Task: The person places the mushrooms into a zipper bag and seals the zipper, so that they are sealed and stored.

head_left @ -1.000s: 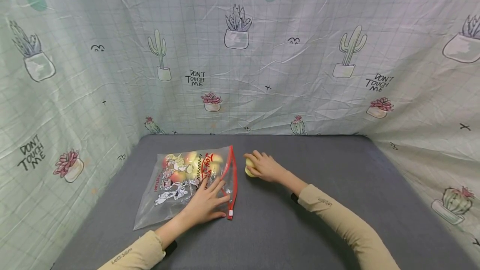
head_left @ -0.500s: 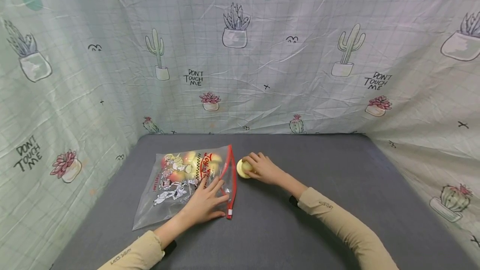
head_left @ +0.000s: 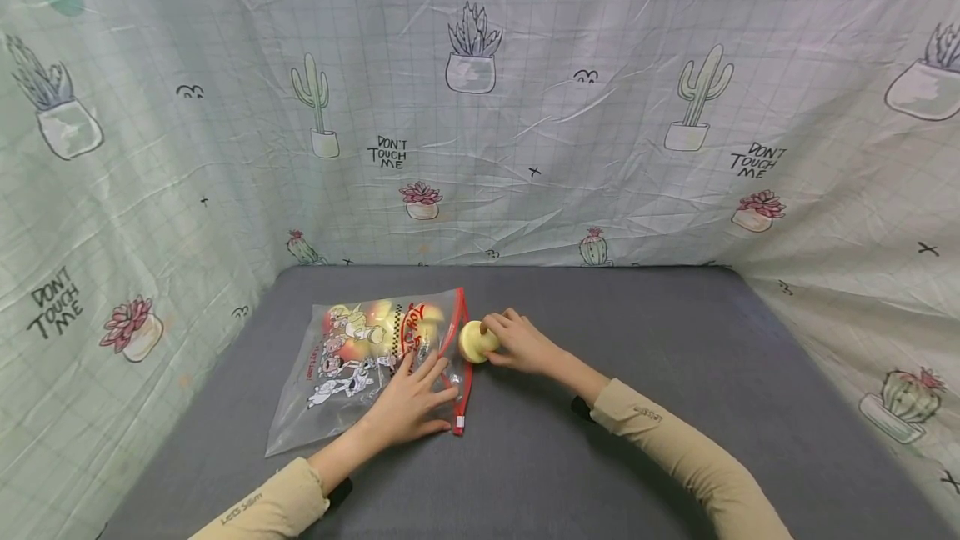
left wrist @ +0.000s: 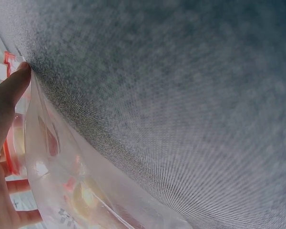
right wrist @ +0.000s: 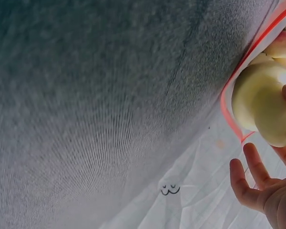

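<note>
On the dark grey table a clear zip bag [head_left: 296, 419] with a red-edged mouth lies flat, several yellow-and-red fruits [head_left: 382, 322] inside. My left hand [head_left: 411, 408] rests on the bag near its mouth, fingers spread, the thumb close to the white slider [head_left: 461, 422]. At the mouth, my right hand [head_left: 525, 346] holds a pale yellow, rounded, grooved fruit [head_left: 478, 342] between thumb and fingers. In the right wrist view this fruit [right wrist: 264, 102] sits at the red-edged opening, with other fruit [right wrist: 281, 45] behind it; two fingers [right wrist: 257, 167] extend away from it.
A curtain [head_left: 525, 215] printed with cacti and potted plants hangs behind the table and down both sides. Grey table surface [head_left: 637, 315] stretches to the right of the bag.
My right hand has moved left with the pale yellow fruit, from beside the bag up to its red-edged mouth, turning the fruit somewhat. The left hand has stayed on the bag.
</note>
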Demonstrator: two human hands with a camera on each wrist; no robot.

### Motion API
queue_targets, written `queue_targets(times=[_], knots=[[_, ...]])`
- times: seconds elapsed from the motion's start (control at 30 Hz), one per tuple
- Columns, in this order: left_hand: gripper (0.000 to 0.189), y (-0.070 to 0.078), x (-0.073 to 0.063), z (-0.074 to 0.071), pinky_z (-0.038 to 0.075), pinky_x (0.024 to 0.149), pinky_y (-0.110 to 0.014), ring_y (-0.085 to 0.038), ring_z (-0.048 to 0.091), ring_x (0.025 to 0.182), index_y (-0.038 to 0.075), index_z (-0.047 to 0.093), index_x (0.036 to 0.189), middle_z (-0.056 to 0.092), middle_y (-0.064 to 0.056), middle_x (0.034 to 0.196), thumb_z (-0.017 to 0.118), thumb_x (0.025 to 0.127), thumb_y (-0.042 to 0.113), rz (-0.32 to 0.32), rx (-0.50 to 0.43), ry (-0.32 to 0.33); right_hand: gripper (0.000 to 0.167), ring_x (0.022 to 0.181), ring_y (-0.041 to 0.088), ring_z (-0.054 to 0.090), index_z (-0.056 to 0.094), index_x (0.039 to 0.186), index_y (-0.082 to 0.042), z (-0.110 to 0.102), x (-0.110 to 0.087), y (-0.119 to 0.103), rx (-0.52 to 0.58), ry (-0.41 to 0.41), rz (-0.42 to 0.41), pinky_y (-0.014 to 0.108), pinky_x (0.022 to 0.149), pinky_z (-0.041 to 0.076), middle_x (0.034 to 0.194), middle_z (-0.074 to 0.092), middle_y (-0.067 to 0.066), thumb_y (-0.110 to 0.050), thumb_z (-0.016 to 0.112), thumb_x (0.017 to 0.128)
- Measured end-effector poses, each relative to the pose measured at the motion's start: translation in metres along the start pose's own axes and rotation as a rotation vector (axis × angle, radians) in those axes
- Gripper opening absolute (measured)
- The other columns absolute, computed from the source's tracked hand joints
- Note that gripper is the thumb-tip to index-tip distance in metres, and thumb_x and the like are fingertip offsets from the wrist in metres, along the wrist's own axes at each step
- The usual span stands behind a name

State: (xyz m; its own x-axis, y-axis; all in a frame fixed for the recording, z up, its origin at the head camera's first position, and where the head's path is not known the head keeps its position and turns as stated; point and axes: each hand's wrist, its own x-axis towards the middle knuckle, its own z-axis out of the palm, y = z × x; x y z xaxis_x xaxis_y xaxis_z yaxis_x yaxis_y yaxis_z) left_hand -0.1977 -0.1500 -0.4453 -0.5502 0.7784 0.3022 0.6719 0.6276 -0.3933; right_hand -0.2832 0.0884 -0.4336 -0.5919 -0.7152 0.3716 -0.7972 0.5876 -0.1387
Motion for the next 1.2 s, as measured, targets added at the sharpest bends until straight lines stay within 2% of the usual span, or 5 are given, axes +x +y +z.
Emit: queue_targets(times=[0.43,0.63,0.93,1.03,1.2], knots=[[0.050,0.000,0.000,0.001,0.037,0.091,-0.057,-0.032,0.044,0.122,0.031,0.058,0.112,0.051,-0.014,0.128,0.057,0.072,0.062,-0.003,-0.011,-0.008,0.029,0.080,0.012,0.042,0.048,0.101,-0.017,0.008,0.008,-0.005,-0.009,-0.021,-0.060,0.024,0.062,0.032,0.098,0.059,-0.005,-0.028,0.064,0.080],[0.049,0.001,0.001,0.000,0.037,0.090,-0.056,-0.032,0.045,0.121,0.031,0.058,0.111,0.052,-0.012,0.126,0.057,0.072,0.061,-0.005,-0.016,-0.017,0.031,0.081,0.013,0.044,0.049,0.103,-0.018,0.010,0.010,-0.008,-0.045,-0.038,-0.049,0.024,0.063,0.033,0.100,0.060,-0.005,-0.030,0.065,0.080],[0.029,0.003,0.013,-0.002,0.043,0.069,-0.039,-0.022,0.050,0.089,0.021,0.057,0.090,0.053,-0.003,0.092,0.057,0.079,0.048,-0.018,0.036,0.155,0.034,0.083,0.014,0.046,0.050,0.110,-0.015,0.010,0.006,-0.004,-0.020,-0.043,-0.039,0.026,0.065,0.039,0.108,0.061,-0.001,-0.027,0.064,0.081],[0.025,0.003,0.017,-0.003,0.039,0.064,-0.035,-0.020,0.049,0.083,0.020,0.055,0.085,0.053,-0.003,0.088,0.059,0.079,0.044,-0.034,0.032,0.181,0.035,0.088,0.015,0.049,0.049,0.114,-0.012,0.011,0.004,-0.003,0.026,-0.045,-0.054,0.029,0.071,0.043,0.110,0.057,0.002,-0.022,0.062,0.082],[0.026,0.001,0.018,-0.004,0.038,0.065,-0.035,-0.020,0.049,0.082,0.020,0.055,0.080,0.052,-0.002,0.086,0.063,0.075,0.044,-0.057,0.022,0.202,0.033,0.095,0.015,0.050,0.050,0.113,-0.010,0.012,0.001,0.000,0.069,-0.023,-0.089,0.029,0.079,0.045,0.110,0.050,0.004,-0.017,0.061,0.083]])
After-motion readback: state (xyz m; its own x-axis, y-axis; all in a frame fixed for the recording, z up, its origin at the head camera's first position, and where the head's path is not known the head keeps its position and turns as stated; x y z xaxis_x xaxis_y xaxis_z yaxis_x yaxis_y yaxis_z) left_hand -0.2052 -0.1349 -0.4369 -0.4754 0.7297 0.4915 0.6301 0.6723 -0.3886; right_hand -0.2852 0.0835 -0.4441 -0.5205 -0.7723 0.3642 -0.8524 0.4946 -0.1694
